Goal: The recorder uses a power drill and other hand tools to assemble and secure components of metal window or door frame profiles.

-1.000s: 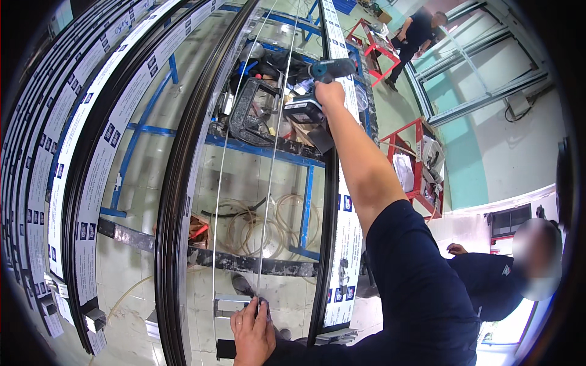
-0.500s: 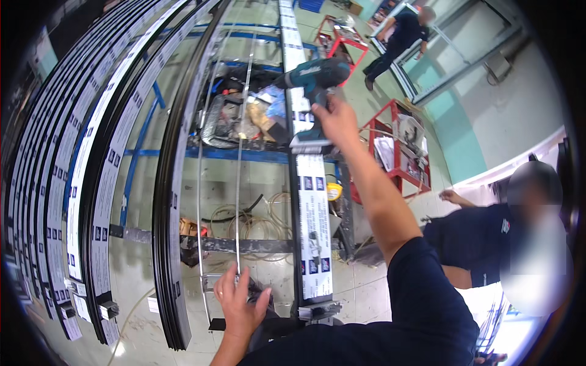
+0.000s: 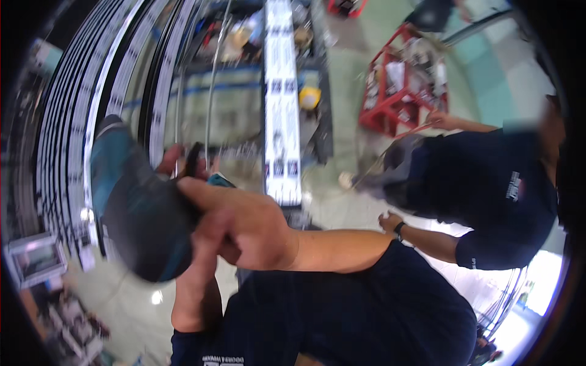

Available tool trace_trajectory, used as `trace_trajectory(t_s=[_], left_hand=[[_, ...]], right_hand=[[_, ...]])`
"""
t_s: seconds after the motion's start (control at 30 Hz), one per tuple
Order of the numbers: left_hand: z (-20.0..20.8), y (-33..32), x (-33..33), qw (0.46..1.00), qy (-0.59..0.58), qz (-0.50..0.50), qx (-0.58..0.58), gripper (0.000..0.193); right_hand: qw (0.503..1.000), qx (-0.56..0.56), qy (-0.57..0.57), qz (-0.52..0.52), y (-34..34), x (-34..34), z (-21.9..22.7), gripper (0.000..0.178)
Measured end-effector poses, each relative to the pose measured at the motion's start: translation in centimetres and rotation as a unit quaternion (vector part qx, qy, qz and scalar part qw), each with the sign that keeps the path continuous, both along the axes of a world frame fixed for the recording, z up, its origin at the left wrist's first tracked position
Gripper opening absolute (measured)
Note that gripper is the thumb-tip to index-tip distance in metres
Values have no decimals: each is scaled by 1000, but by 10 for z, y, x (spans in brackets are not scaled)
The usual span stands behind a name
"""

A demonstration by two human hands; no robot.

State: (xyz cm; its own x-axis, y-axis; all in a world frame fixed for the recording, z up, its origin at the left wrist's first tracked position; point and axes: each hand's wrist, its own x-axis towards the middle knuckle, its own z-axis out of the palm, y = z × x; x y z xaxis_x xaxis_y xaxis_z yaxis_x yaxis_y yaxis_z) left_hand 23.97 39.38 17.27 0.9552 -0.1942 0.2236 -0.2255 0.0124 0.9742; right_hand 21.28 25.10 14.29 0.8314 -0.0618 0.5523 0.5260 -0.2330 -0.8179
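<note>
A teal and black cordless drill (image 3: 143,213) is raised close in front of me on the left, blurred by motion. My right hand (image 3: 244,229) is closed around its grip, with the forearm reaching across my body. Behind the drill and right hand, my left hand (image 3: 172,160) shows only a few smeared fingertips, beside a dark piece near the drill's base. Whether those fingers hold anything is hidden. A long profile (image 3: 282,122) wrapped in white printed film runs away from me just beyond my hands.
Many long film-wrapped profiles (image 3: 73,122) lie in rows on the left. A red cart (image 3: 390,91) with loose items stands at the right. A co-worker (image 3: 470,177) in a dark shirt bends close on my right. A yellow tape measure (image 3: 309,97) lies beside the middle profile.
My right hand has brought the drill from above the middle profile back toward me and left. My left hand has moved up behind it. The co-worker now reaches toward the cart.
</note>
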Motion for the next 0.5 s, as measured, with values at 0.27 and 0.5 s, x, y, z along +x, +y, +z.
trace_trajectory(t_s=[0.27,0.5], left_hand=[[-50,110,-179,934,139,330,1,69],[-100,182,-337,825,319,419,204,50]], right_hand=[[844,-99,-64,524,-21,-86,-78,23],[945,-238,191,115,-137,-113,-190,79]])
